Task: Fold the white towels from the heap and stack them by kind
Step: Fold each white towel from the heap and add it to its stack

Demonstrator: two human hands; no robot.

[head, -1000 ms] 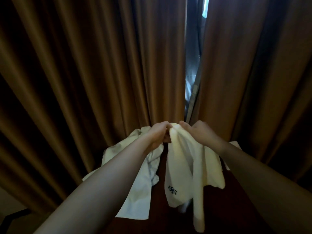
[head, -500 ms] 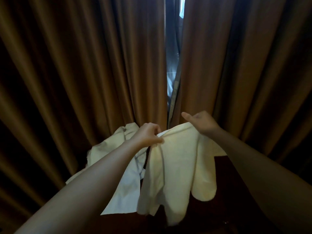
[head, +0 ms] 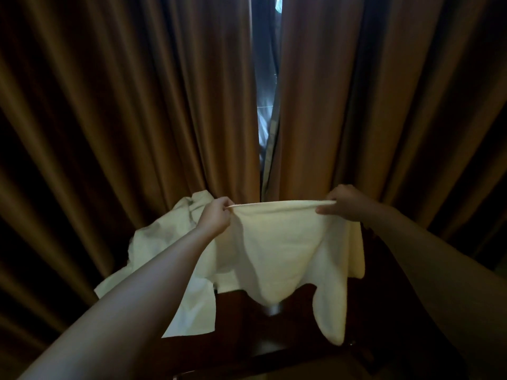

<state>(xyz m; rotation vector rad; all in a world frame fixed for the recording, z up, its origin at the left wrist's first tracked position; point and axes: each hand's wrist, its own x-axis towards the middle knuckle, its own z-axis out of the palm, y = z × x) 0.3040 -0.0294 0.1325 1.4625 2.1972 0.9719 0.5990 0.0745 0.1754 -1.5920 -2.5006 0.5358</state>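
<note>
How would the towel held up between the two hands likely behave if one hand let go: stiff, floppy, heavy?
Probably floppy: the towel sags in uneven lobes below its taut top edge. Likely light, since the left hand and right hand hold it by pinches alone. It would probably swing down from the remaining hand.

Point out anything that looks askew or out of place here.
The cream terry towel held up by the left hand and right hand hangs unevenly, its lower right corner drooping lowest. The crumpled white cloth heap spills over the dark wooden table edge. The brown curtains gape slightly.
</note>
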